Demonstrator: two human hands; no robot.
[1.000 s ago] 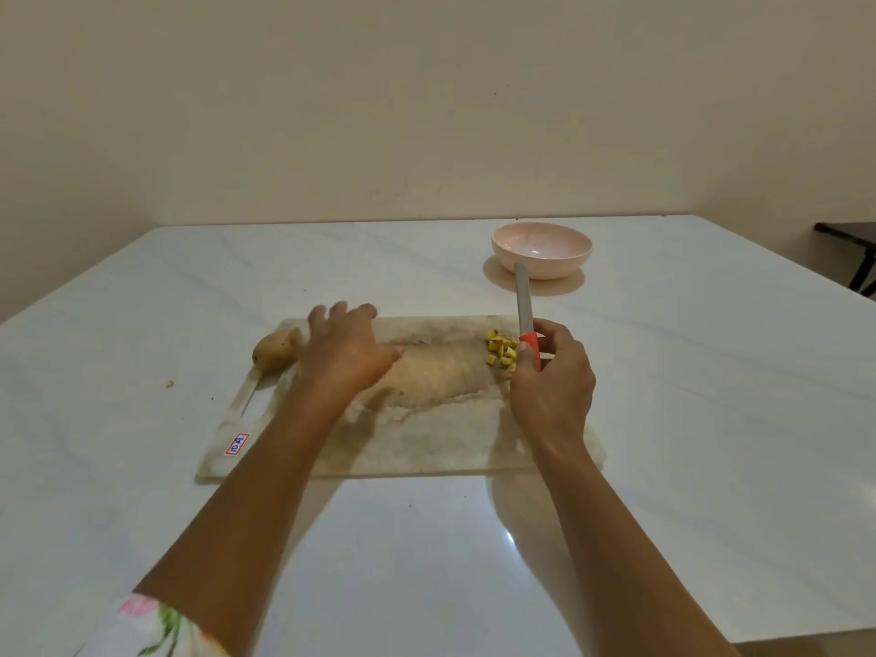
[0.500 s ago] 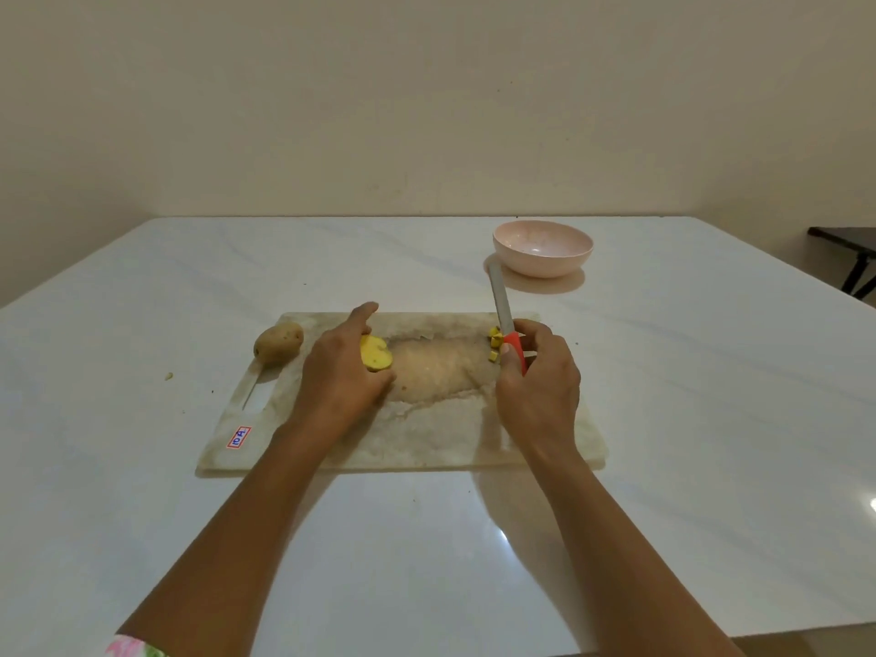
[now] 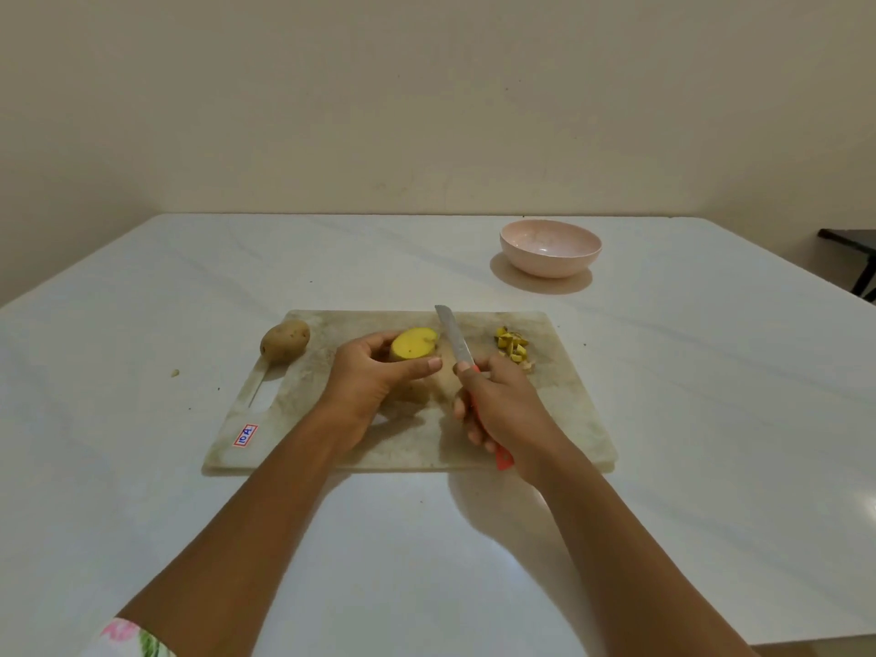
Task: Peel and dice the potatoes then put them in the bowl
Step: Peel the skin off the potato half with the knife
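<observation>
A beige wall rises behind a white table that fills most of the view, and a dark stand shows at the far right edge. A pale, stained board lies flat on the table near the person, long side across the view, with a slot cut through its left end. Both bare forearms reach over the table's near edge onto the board, and a flowered sleeve shows at the lower left. A pink bowl sits upright on the table beyond the board's far right corner, well apart from it. The left hand is over the middle of the board, fingers and thumb curled round a cut potato whose yellow face turns up toward the camera. The right hand, just right of it, grips the red handle of a knife; the grey blade points away from the person, leaning a little left, and runs just beside the cut potato's right edge, whether touching I cannot tell. A whole potato in its skin rests at the board's far left corner, straddling the edge. A heap of yellow dice lies on the board near its far right corner, just beyond the right hand. A red and blue label sticks to the near left corner, and a crumb lies on the table left of the board
</observation>
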